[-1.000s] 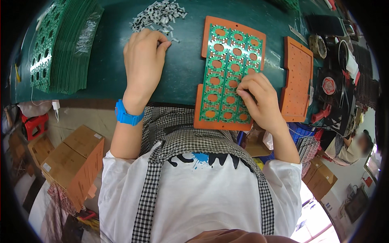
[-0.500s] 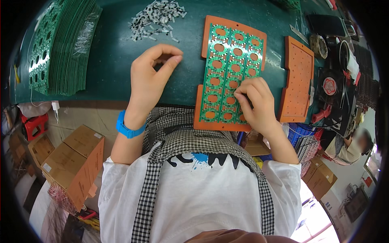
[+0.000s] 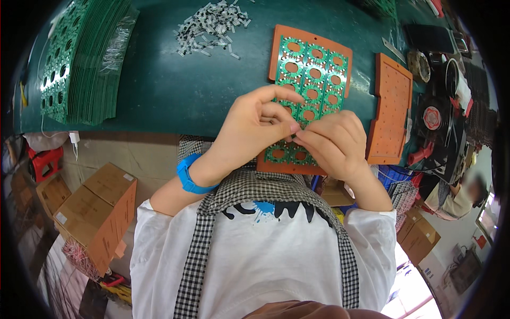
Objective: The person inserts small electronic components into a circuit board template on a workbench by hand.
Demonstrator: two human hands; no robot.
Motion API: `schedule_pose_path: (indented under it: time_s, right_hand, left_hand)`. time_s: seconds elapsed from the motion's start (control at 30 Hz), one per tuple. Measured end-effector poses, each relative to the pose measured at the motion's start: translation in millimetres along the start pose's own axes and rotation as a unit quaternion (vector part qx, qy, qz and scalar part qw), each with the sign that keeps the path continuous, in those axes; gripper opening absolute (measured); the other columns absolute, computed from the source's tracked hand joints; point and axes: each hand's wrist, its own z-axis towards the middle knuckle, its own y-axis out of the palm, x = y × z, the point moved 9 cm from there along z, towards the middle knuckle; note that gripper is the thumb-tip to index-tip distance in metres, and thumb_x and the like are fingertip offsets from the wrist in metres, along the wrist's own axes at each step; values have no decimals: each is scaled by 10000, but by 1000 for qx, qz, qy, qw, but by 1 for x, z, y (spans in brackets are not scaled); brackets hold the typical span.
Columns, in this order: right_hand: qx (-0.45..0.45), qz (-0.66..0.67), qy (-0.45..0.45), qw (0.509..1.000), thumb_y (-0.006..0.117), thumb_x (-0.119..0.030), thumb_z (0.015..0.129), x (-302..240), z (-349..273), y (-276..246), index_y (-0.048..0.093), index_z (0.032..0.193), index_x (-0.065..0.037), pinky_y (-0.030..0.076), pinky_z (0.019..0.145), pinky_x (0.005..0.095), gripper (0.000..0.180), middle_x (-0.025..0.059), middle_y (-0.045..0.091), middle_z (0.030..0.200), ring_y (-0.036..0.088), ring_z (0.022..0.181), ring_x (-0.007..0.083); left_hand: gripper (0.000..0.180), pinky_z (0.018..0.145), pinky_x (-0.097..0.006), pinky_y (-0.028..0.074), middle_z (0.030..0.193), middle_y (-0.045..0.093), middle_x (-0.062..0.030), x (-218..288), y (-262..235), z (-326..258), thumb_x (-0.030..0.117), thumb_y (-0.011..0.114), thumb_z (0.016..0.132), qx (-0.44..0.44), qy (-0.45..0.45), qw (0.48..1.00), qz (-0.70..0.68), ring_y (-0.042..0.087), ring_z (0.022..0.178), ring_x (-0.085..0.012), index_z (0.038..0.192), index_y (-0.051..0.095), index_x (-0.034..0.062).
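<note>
My left hand [image 3: 257,121], with a blue band on its wrist, reaches over a green circuit board panel [image 3: 312,85]. Its thumb and a bent finger are pinched together, while the index finger stretches over the board. My right hand [image 3: 338,142] meets it from the right, thumb and fingers closed at the tips. The fingertips of both hands come together over the panel's near half; whatever they hold is too small to make out. The panel has rows of round boards with oval holes and lies on an orange fixture plate [image 3: 281,33]. My hands hide part of its near rows.
Small clear-and-black parts [image 3: 210,26] lie heaped at the back. A tall stack of green panels [image 3: 95,69] stands at the left. To the right are a second orange plate [image 3: 390,109], a round tin [image 3: 418,63] and a red-handled tool [image 3: 421,153]. Cardboard boxes [image 3: 101,194] stand below left.
My left hand has moved right, from over the bare table to the panel, and now meets my right hand. My right hand has shifted only slightly.
</note>
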Motion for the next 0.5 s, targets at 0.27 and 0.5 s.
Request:
schedule_pose_path:
  time_s: [0.27, 0.5]
  right_hand:
    - [-89, 81, 206, 971, 648, -23, 795, 71, -10, 15, 588, 855, -29, 455, 737, 368, 86, 78, 591, 855, 568, 838, 279]
    - [-120, 104, 209, 965, 663, -19, 773, 71, -8, 23, 562, 829, -30, 457, 757, 382, 116, 88, 556, 849, 550, 865, 283]
  left_hand:
    - [232, 797, -390, 402, 862, 570, -64, 82, -46, 1, 122, 715, 743, 264, 284, 640, 663, 519, 887, -275, 965, 655, 97]
    - [103, 785, -386, 395, 862, 569, -56, 71, -64, 14, 102, 693, 758, 236, 261, 695, 627, 518, 864, -268, 855, 659, 93]
